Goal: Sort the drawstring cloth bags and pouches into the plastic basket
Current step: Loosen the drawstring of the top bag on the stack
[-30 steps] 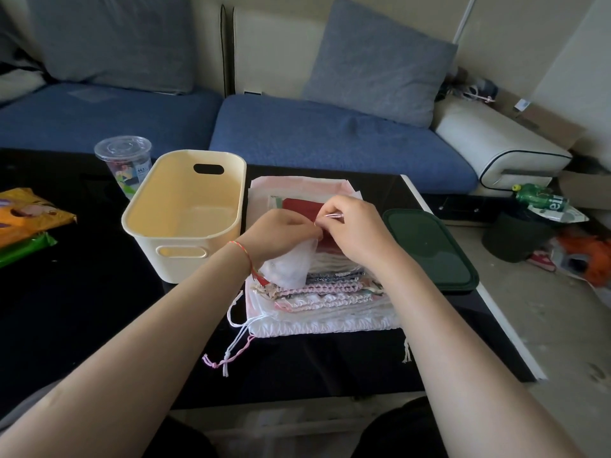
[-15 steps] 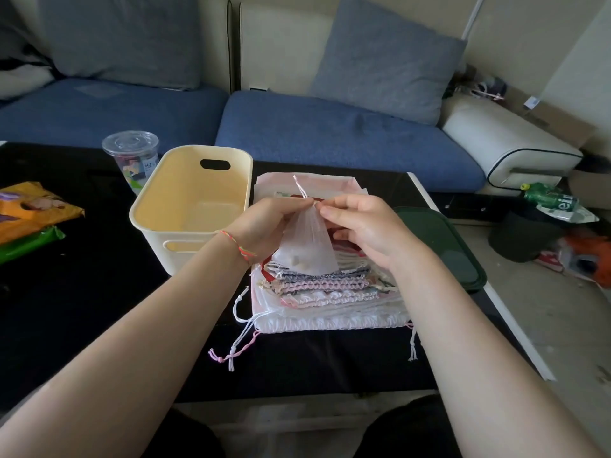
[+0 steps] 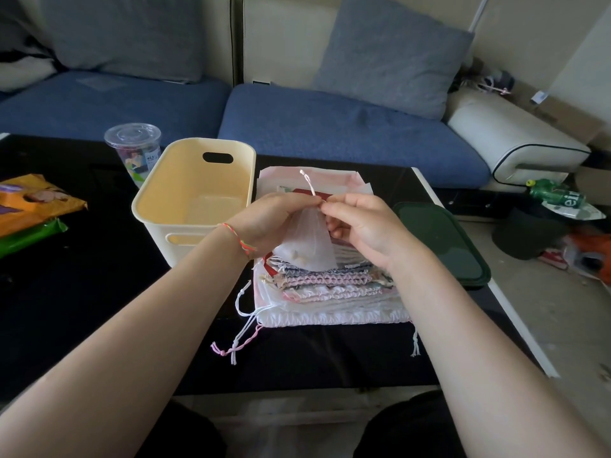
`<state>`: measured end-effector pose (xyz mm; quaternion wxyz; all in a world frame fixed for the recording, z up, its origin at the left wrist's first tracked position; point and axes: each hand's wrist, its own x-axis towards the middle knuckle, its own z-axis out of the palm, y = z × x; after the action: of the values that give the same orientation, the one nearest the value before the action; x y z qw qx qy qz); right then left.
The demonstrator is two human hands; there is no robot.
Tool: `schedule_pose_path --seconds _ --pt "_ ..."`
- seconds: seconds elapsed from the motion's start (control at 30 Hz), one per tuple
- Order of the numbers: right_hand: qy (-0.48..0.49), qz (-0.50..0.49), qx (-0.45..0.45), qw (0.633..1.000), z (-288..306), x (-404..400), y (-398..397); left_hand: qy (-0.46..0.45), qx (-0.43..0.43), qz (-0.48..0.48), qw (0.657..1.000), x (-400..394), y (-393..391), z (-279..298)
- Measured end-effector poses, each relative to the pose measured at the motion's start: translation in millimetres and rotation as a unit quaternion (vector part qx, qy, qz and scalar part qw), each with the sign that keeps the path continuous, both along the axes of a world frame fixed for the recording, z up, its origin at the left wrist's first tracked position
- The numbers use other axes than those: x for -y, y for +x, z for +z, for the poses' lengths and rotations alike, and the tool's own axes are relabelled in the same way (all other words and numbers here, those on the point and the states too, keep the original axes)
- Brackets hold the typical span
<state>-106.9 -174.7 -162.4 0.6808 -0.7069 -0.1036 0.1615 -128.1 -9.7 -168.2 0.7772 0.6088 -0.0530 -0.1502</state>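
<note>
Both hands, the left hand (image 3: 271, 223) and right hand (image 3: 360, 226), pinch a sheer white pouch (image 3: 305, 242) by its neck above the stack of bags (image 3: 330, 285). Next, I judge, it goes left into the empty basket (image 3: 195, 193) near the table's far edge.

The number "463" is printed on a small white label on the clear plastic cup (image 3: 137, 153). The white letters "ei" can be made out on the label of the green bottle (image 3: 555, 193) lying on its side; the rest of its wording is cut off.
</note>
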Motion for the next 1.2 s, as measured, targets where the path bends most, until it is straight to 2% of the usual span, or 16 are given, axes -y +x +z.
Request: schedule_pose_path --seconds 0.17,0.23,0.43,0.53,0.63,0.83,0.9,1.03,1.2 --pt "-0.108 -0.036 0.057 0.992 -3.0 -4.4 -2.2 0.182 0.072 0.112 0.974 -1.7 1.3 -3.1" --pt "-0.137 -0.067 0.079 0.985 -3.4 -6.6 -3.8 0.225 0.087 0.139 0.96 -0.4 1.7 -3.1" --pt "-0.172 -0.148 0.139 0.964 -4.5 -15.3 -6.6 0.296 0.127 0.167 0.932 3.0 2.7 -1.4" --pt "-0.189 -0.127 0.148 0.962 -4.2 -14.7 -6.2 0.326 0.12 0.171 0.922 1.2 4.2 -3.2" --pt "-0.197 -0.089 0.128 0.968 -2.9 -12.8 -4.5 0.312 0.115 0.188 0.924 1.6 3.2 -4.9" --pt "-0.162 -0.066 0.092 0.98 3.8 -7.0 -1.6 0.315 0.126 0.21 0.917 8.4 2.6 -3.1" --pt "-0.157 -0.059 0.086 0.982 3.6 -5.6 -2.4 0.359 0.151 0.187 0.902 6.6 3.3 -1.9" --pt "-0.217 -0.05 0.092 0.971 0.5 -5.7 -5.1 0.46 0.21 0.153 0.849 5.1 1.2 0.5" --pt "-0.253 -0.032 0.11 0.961 5.5 -1.8 -5.8 0.478 0.228 0.145 0.836 6.1 -0.5 -2.0"
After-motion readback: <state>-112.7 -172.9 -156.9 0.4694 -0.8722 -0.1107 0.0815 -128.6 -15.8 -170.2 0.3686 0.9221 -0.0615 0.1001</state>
